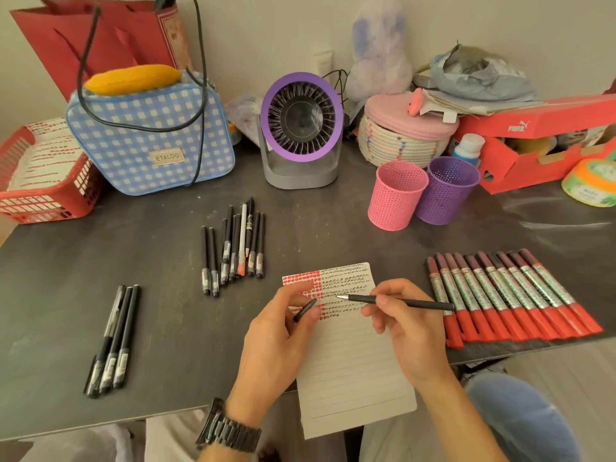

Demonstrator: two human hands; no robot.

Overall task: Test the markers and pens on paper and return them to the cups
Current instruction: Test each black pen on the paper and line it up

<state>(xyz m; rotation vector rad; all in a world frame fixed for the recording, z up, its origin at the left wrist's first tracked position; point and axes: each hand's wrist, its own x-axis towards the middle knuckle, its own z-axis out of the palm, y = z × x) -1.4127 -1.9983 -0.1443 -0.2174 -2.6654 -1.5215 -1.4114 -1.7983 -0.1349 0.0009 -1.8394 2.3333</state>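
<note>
Presently, one lined paper sheet (353, 371) lay beneath both hands on the dark table (150, 248), its top rows filled with red and black test marks.

Right hand (405, 331) — fingers curled round a black pen (400, 301), uncapped, its tip pointing toward the left hand and held above the sheet.

Left hand (276, 331) — thumb and forefinger pinching a black cap (305, 309); a dark watch (230, 428) sat at the wrist.

Row of red markers (510, 295): just right of the right hand, laid side by side.

Pink cup (396, 196) and purple cup (445, 190): beyond the right hand, upright, side by side.

Cluster of black pens (236, 251): beyond the left hand.

Three more pens (115, 338): well left of the left hand.
</note>
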